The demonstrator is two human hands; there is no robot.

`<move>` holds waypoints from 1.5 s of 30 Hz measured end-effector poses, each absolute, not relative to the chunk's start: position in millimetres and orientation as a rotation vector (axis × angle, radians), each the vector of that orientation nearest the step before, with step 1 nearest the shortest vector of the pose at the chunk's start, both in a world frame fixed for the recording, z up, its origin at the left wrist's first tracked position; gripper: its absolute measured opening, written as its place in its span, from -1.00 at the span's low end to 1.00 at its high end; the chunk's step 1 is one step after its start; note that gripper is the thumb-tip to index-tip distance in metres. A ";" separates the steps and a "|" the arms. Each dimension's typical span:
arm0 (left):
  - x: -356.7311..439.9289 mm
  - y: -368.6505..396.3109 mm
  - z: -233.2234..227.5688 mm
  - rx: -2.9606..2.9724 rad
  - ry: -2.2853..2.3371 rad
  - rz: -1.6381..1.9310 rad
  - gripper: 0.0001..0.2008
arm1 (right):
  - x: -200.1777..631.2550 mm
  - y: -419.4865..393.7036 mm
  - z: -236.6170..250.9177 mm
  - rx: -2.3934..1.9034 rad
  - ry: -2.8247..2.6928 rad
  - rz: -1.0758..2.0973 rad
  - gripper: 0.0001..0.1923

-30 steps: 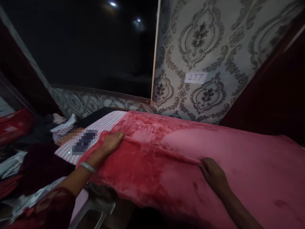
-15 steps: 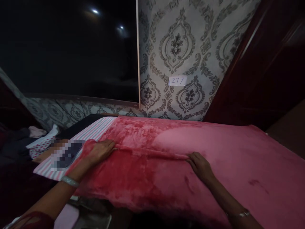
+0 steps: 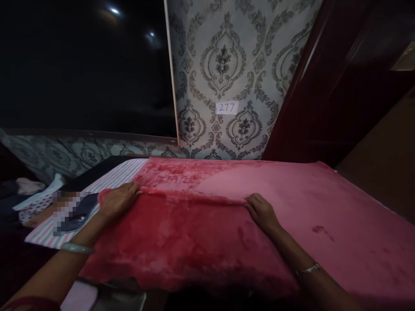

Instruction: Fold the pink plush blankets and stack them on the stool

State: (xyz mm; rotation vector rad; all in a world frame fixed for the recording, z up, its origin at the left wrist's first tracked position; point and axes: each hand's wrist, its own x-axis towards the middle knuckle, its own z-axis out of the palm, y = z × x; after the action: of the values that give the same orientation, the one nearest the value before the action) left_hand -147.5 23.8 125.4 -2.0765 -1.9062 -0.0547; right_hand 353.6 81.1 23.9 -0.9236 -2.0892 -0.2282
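Observation:
A plush red-pink blanket [image 3: 292, 203] lies spread over a raised flat surface in front of me. A folded edge of it runs between my two hands. My left hand [image 3: 118, 199] grips that edge at its left end, fingers curled over the fabric. My right hand [image 3: 262, 211] pinches the same edge further right. Each wrist wears a bangle. Under the blanket, at the left, a pink-and-white striped sheet [image 3: 110, 179] shows.
A dark object [image 3: 76, 214] lies on the striped sheet beside my left hand. Patterned wallpaper with a label "277" [image 3: 226, 107] is behind. A dark panel [image 3: 81, 65] fills the upper left, dark wood [image 3: 340, 86] the right. Clothes [image 3: 29, 194] pile at far left.
My right hand has slid left and away along the folded edge, closer to my left hand. The view has swung right, shifting the wall and label leftward.

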 end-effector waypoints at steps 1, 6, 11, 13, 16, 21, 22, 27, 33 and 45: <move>-147.4 22.8 127.6 -2.075 -1.909 -0.052 -0.70 | 352.9 80.9 25.2 -0.930 -2.080 -0.218 -0.70; -151.1 26.3 135.2 -2.055 -1.905 -0.090 -0.67 | 352.6 83.4 38.3 -0.994 -2.056 -0.128 -0.66; -150.0 29.8 125.6 -2.174 -1.934 0.095 -0.63 | 358.8 89.3 37.3 -1.074 -2.133 0.037 -0.69; -148.8 26.2 120.2 -2.205 -1.909 0.110 -0.59 | 361.8 91.4 32.3 -1.081 -2.139 0.077 -0.71; -148.1 20.4 114.7 -2.300 -1.798 0.122 -0.63 | 364.7 93.3 27.1 -1.079 -2.150 0.117 -0.70; -150.0 22.6 115.2 -2.199 -1.854 0.119 -0.69 | 364.2 92.0 33.3 -1.091 -2.154 0.093 -0.63; -149.8 24.5 116.3 -2.150 -1.881 0.094 -0.69 | 364.3 91.4 36.0 -1.106 -2.142 0.068 -0.63; -146.6 32.5 119.6 -2.106 -1.864 0.008 -0.67 | 370.2 91.6 44.1 -1.126 -2.121 -0.019 -0.62; -155.0 21.7 113.1 -2.271 -1.712 0.094 -0.62 | 369.4 92.2 35.3 -1.133 -2.144 0.016 -0.60; -138.6 21.6 146.4 -2.195 -1.871 -0.239 -0.66 | 353.4 83.7 34.8 -1.061 -2.129 0.004 -0.67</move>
State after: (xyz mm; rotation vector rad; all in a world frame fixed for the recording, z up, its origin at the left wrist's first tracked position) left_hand -138.6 21.6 146.4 -2.1949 -1.8710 -0.2395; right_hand 353.4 83.7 34.8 -1.0611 -2.1294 0.0035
